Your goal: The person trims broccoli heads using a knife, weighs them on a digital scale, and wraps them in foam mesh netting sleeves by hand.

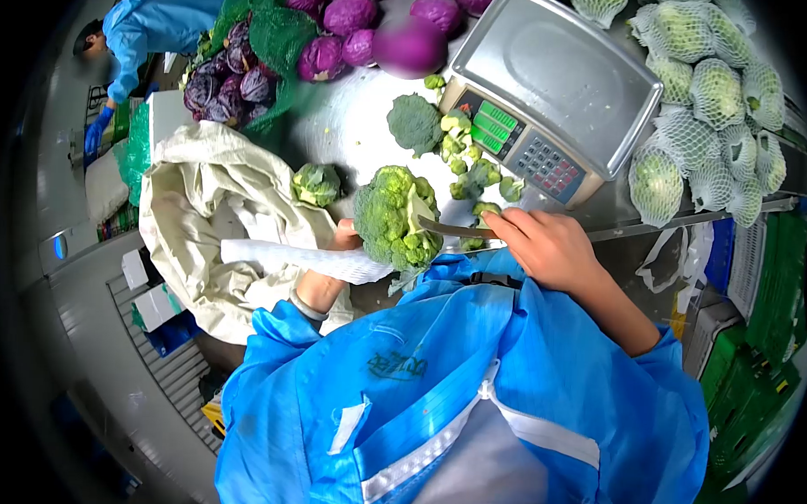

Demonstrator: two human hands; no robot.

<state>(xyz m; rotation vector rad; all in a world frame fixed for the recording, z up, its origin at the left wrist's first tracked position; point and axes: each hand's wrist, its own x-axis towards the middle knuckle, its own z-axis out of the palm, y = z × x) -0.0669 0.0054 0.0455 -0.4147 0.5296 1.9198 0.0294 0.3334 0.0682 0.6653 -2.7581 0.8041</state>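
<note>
A large green broccoli head [389, 214] is held close to my body by my left hand [332, 267], whose fingers are partly hidden behind it. White foam netting [319, 261] lies across that hand and under the broccoli. My right hand [546, 248] is closed round the handle of a curved knife [453, 228], its blade tip touching the pale stem side of the broccoli. Beyond the knife, small broccoli pieces [460, 147] and another broccoli head [414, 124] lie on the metal table [337, 116].
A digital scale [561, 71] stands at the back right, beside net-wrapped vegetables [716, 94]. Purple cabbages [349, 15] lie at the back. An open cream sack [178, 209] is at the left. A co-worker in blue [158, 21] bends at the upper left. Green crates [741, 388] stand right.
</note>
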